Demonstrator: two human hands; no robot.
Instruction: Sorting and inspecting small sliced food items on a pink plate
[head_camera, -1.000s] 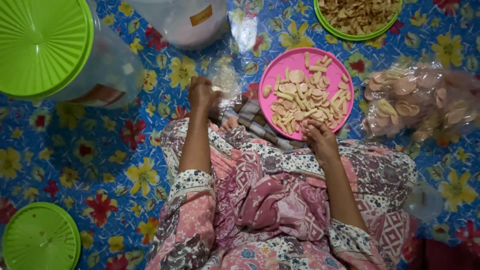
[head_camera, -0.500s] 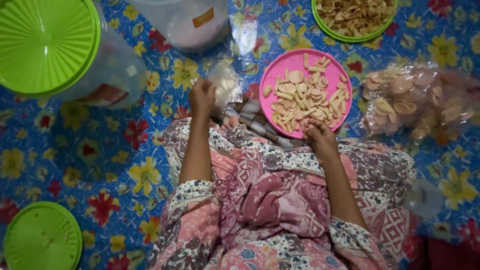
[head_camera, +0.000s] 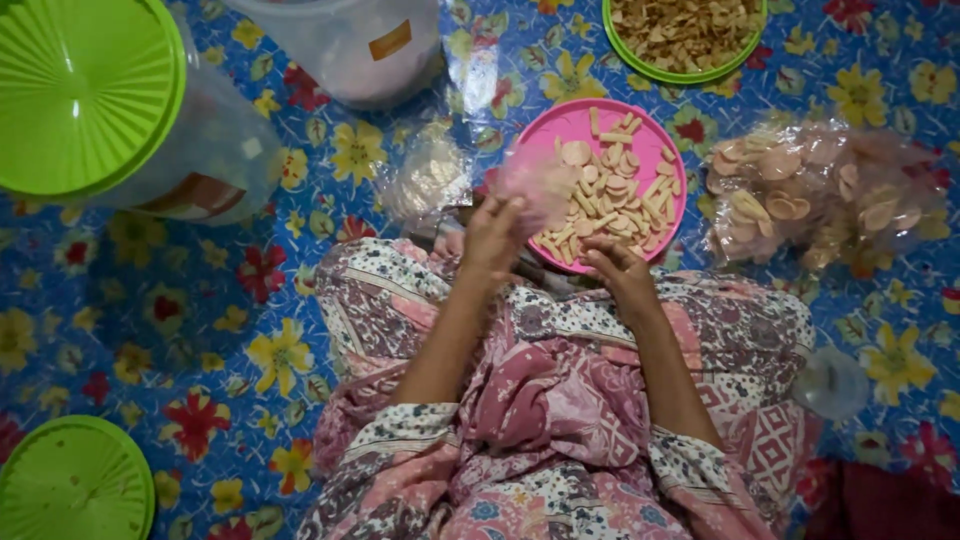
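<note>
The left hand (head_camera: 492, 232) pinches what looks like a thin clear bag (head_camera: 540, 180), blurred, above the pink plate (head_camera: 560, 125), so the right hand (head_camera: 620, 270), loosely curled at the rim, should gather crackers (head_camera: 610, 195) gently.

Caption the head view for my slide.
Left hand lifts a small clear plastic bag beside a round pink plastic plate of crackers; right hand rests near it.

Open flowered floor mat (head_camera: 150, 330) to the left of the lap, pink plate (head_camera: 560, 130) of crackers just ahead – blocking, clear cracker bag (head_camera: 820, 190) crowding the right, lidded tub (head_camera: 90, 90) and second tub (head_camera: 350, 50) walling far left, narrow gap between tubs and plate, green bowl (head_camera: 612, 25) beyond.
</note>
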